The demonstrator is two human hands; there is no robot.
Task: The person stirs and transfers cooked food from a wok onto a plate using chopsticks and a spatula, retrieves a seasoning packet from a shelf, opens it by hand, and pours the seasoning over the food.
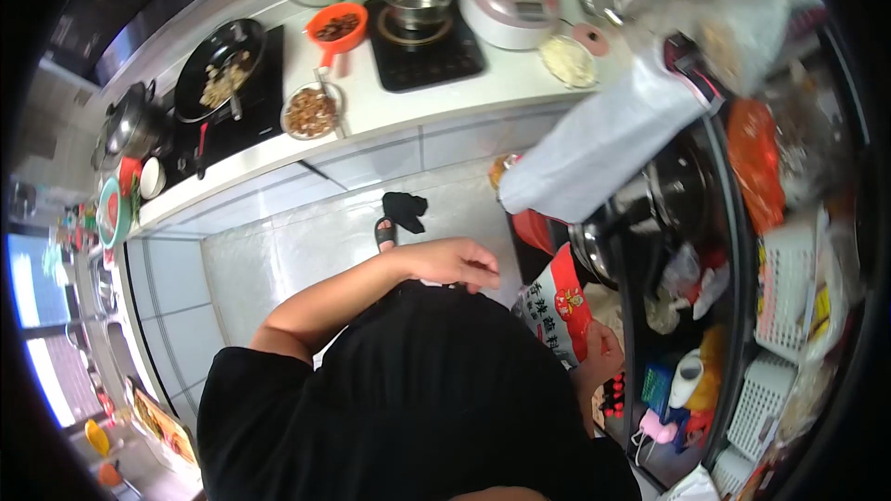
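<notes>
1. At your right side, by the dark rack (634, 362), is the red and white bag (574, 315). Your right hand (601, 354) pinches its edge, with the thumb and fingers closed on it.
2. In front of your black shirt (418, 380), your left hand (453, 264) holds nothing that you can see. Its fingers are loose and a bit bent, not pressed together. It is near the bag but apart from it.
3. Past your hands is the floor (260, 269). You can see 1 foot in a black sandal (384, 228), with a black thing (406, 210) just beside it.
4. On the long white counter (371, 111), to the left, the black pan (190, 88) sits on the stove (269, 97) with bits of pale food in it. A shiny kettle (135, 128) is left of the pan.
5. Right of the stove are 2 things with brown food in them: an orange strainer (329, 57) and, nearer you, a white bowl (290, 132).
6. Farther right, 1 metal pot (418, 9) is on the black hot plate (432, 71). Next come the pink and white cooker (506, 0) and a plate (591, 80) of pale shreds.
7. A long white cover (594, 148) slants between the counter and the rack. Farther right are an orange bag (754, 167) and white baskets (784, 301).
</notes>
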